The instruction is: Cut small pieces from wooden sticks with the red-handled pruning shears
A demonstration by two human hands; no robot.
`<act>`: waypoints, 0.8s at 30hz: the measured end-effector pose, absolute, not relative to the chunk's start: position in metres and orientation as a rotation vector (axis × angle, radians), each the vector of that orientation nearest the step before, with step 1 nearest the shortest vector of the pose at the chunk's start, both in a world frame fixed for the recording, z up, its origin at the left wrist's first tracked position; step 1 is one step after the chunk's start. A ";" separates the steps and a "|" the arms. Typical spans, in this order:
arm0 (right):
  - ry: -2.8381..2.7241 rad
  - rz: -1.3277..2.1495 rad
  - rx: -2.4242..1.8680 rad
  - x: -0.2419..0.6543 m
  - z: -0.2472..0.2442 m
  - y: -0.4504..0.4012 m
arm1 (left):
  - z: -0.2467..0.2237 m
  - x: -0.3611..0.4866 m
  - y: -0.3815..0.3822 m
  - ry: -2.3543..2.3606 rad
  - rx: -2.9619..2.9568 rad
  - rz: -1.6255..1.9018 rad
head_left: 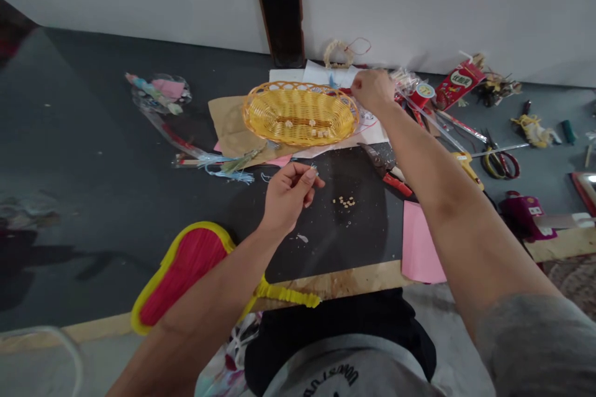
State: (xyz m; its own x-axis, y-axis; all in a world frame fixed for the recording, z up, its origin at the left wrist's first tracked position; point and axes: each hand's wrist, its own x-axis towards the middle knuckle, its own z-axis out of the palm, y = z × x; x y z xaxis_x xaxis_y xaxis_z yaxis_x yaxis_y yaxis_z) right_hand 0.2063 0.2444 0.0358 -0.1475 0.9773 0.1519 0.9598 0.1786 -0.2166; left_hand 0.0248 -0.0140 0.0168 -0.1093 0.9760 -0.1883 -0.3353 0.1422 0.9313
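Observation:
My left hand point(289, 193) is closed in a pinch above the table, thumb against the forefinger. A bit of light-blue thread point(314, 169) pokes out of its fingertips. Beyond it stands a yellow woven basket point(261, 113) with several small pale beads inside. At the basket's right end my right hand point(374, 90) reaches over white papers with its fingers curled; what they hold, if anything, is hidden. Several small beige beads point(345, 201) lie loose on the table to the right of my left hand. Red-handled pliers point(395, 181) rest under my right forearm.
A phone point(280, 15) leans on the wall. Light-blue tassels point(228, 167) lie left of the basket. A red and yellow padded shape point(186, 267) sits at the front edge. Scissors point(500, 161), a red drink carton point(460, 84) and pink paper point(419, 242) are on the right.

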 end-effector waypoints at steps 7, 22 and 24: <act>-2.454 0.355 -1.202 0.236 0.074 0.133 | 0.015 0.026 -0.014 1.108 0.791 1.318; -2.775 0.200 -1.086 0.270 0.036 0.015 | 0.008 0.027 -0.018 1.165 1.035 1.228; -2.709 0.076 -1.302 0.284 0.039 0.012 | 0.007 0.027 -0.018 1.157 1.054 1.220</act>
State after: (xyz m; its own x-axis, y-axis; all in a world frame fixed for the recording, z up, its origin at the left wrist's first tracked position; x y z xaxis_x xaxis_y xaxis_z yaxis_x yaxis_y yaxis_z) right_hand 0.2837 0.0120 0.0387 -0.6176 0.7801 0.0999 0.7733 0.6255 -0.1035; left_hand 0.0270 -0.0176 0.0074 -0.0065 0.9971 -0.0763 -0.1288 0.0749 0.9888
